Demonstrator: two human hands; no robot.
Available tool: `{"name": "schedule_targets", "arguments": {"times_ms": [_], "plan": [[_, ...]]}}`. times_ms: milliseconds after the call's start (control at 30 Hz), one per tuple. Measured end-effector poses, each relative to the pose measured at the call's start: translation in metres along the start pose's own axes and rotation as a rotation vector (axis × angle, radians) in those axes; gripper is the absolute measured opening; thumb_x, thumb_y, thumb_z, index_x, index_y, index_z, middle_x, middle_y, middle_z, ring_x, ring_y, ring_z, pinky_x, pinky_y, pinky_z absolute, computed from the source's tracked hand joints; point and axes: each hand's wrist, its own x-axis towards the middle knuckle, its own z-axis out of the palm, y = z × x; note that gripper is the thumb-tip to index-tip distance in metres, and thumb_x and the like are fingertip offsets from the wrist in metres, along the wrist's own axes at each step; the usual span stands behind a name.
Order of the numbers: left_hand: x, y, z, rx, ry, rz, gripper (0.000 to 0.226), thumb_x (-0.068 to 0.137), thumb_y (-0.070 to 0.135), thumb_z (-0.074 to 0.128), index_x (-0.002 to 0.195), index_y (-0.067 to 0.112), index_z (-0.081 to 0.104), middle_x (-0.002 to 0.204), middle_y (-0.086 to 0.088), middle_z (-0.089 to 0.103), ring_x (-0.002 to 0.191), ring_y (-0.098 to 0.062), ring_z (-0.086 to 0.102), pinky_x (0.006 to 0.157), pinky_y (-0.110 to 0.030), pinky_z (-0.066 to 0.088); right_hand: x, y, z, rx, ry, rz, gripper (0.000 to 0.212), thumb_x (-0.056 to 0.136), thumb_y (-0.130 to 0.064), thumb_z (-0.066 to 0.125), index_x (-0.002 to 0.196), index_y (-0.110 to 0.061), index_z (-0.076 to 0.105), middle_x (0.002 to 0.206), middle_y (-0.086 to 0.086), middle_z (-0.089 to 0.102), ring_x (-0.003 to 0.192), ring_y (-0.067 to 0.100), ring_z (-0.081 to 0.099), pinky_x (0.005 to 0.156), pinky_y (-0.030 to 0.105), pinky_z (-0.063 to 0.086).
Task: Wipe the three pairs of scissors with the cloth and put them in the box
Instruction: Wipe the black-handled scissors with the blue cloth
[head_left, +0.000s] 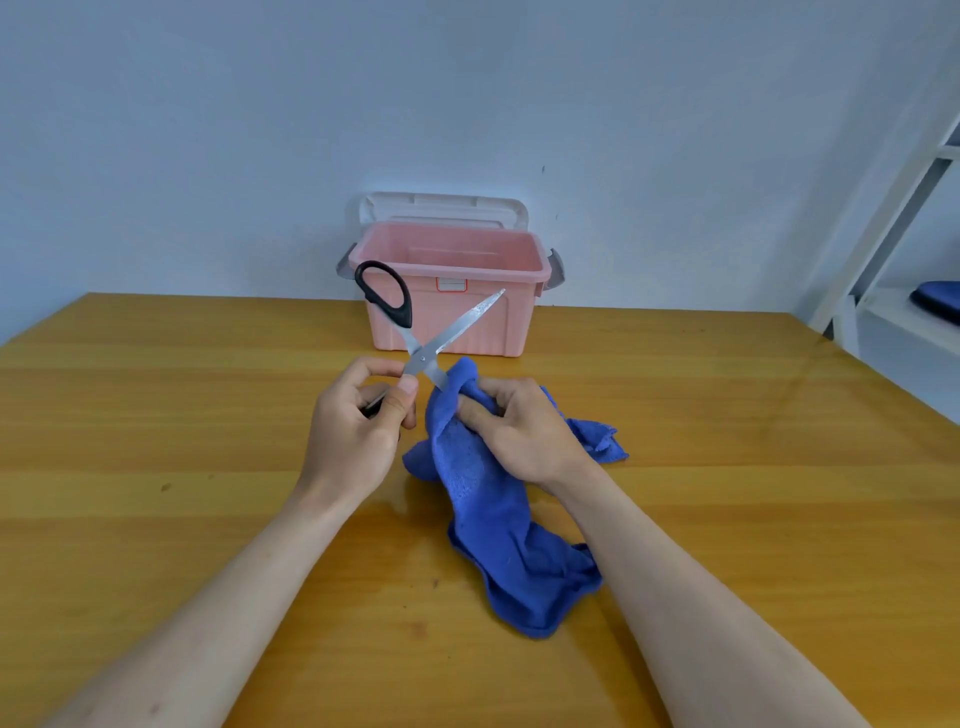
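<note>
A pair of black-handled scissors (457, 325) is spread wide open above the wooden table (182, 415). My left hand (358, 431) grips one handle, which is mostly hidden in the hand; the other handle loop sticks up to the left. One blade points up and right across the box front. The other blade runs down into a blue cloth (493, 519). My right hand (524, 431) pinches the cloth around that lower blade. The rest of the cloth hangs onto the table. A pink box (449, 306) stands open behind, its lid upright. No other scissors are visible.
The box stands against a pale wall at the table's far edge. A white metal frame (893, 208) with a dark blue cushion (937, 299) is at the far right, past the table's right edge.
</note>
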Motion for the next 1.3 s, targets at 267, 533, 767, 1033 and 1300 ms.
{"name": "schedule_targets", "arguments": {"times_ms": [267,533,767,1033,1300], "plan": [[0.002,-0.002,-0.002,0.021,0.020,0.002,0.011,0.097,0.017,0.057,0.088,0.022,0.061,0.053,0.004,0.055,0.046,-0.013,0.040,0.049,-0.027,0.032,0.004,0.000,0.006,-0.158,0.160,0.015,0.055,0.095,-0.031,0.062,0.051,-0.010,0.035,0.047,-0.002,0.028,0.045,0.009,0.026,0.045,0.023,0.023],[0.007,0.008,-0.007,-0.079,0.070,-0.055,0.010,0.099,0.014,0.054,0.091,0.019,0.059,0.053,0.004,0.054,0.039,-0.010,0.035,0.040,-0.018,0.030,-0.003,-0.001,0.010,0.148,-0.031,0.017,0.030,0.104,-0.016,0.048,0.086,0.005,0.059,0.070,0.007,0.052,0.067,0.016,0.051,0.062,0.029,0.044],[0.007,0.011,-0.008,-0.107,0.051,-0.057,0.010,0.099,0.012,0.052,0.091,0.017,0.053,0.054,0.004,0.054,0.041,-0.009,0.037,0.040,-0.018,0.032,0.001,0.003,0.014,0.100,0.123,0.011,0.039,0.100,-0.015,0.054,0.064,-0.003,0.047,0.057,0.006,0.044,0.056,0.017,0.043,0.053,0.030,0.038],[0.007,0.014,-0.013,-0.070,-0.006,-0.019,0.017,0.099,0.008,0.052,0.084,0.013,0.044,0.059,-0.009,0.050,0.041,-0.011,0.035,0.040,-0.019,0.030,0.001,0.010,0.013,0.031,0.206,0.075,0.055,0.096,-0.025,0.062,0.048,-0.015,0.039,0.042,-0.009,0.039,0.040,0.004,0.036,0.044,0.017,0.031],[0.011,0.008,-0.016,-0.092,0.053,-0.094,0.015,0.099,0.015,0.053,0.085,0.015,0.050,0.057,0.001,0.055,0.043,-0.010,0.038,0.042,-0.019,0.032,-0.001,0.002,0.021,0.134,0.160,0.071,0.037,0.100,-0.020,0.050,0.080,0.011,0.050,0.065,0.009,0.045,0.062,0.020,0.045,0.057,0.033,0.039]]}}
